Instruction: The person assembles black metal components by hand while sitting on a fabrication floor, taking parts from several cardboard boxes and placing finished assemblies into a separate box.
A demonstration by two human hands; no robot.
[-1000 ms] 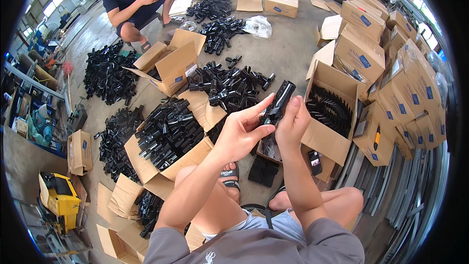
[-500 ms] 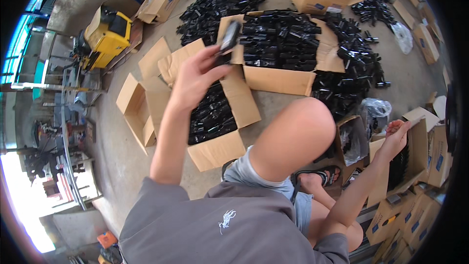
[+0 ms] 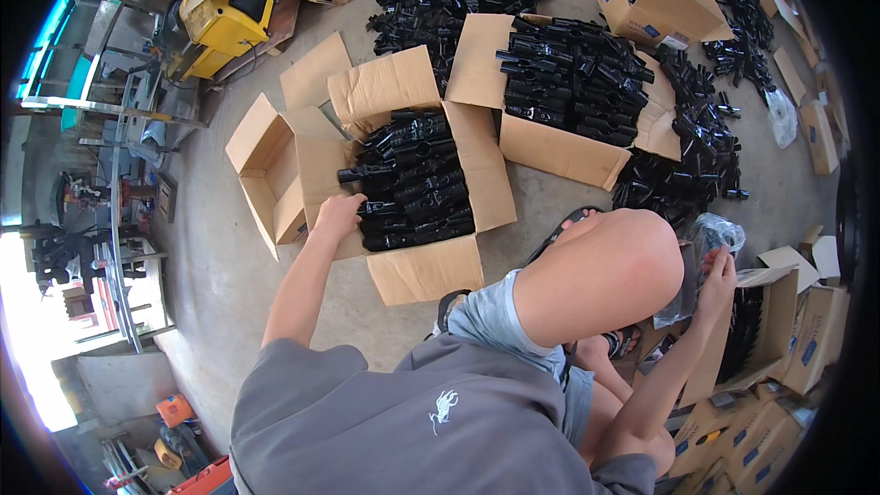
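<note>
My left hand (image 3: pixel 339 214) reaches down to the left side of an open cardboard box (image 3: pixel 423 268) packed with rows of black plastic parts (image 3: pixel 412 183). Its fingers lie on a black part at the edge of the stack, and the grip is hidden. My right hand (image 3: pixel 719 273) is low on the right, past my bare knee (image 3: pixel 600 275). It pinches the edge of a clear plastic bag (image 3: pixel 710 235) above another open box (image 3: pixel 761 325) that holds black parts.
A second full box (image 3: pixel 559 151) stands behind the first, with loose black parts heaped on the concrete (image 3: pixel 683 174). An empty open box (image 3: pixel 266 174) sits to the left. A yellow machine (image 3: pixel 220 18) and metal racks (image 3: pixel 110 174) line the far left. Small cartons (image 3: pixel 811 339) crowd the right.
My left hand, which held a black part raised above the box, has come down to the left edge of the stack. My right hand stays by the box on the right.
</note>
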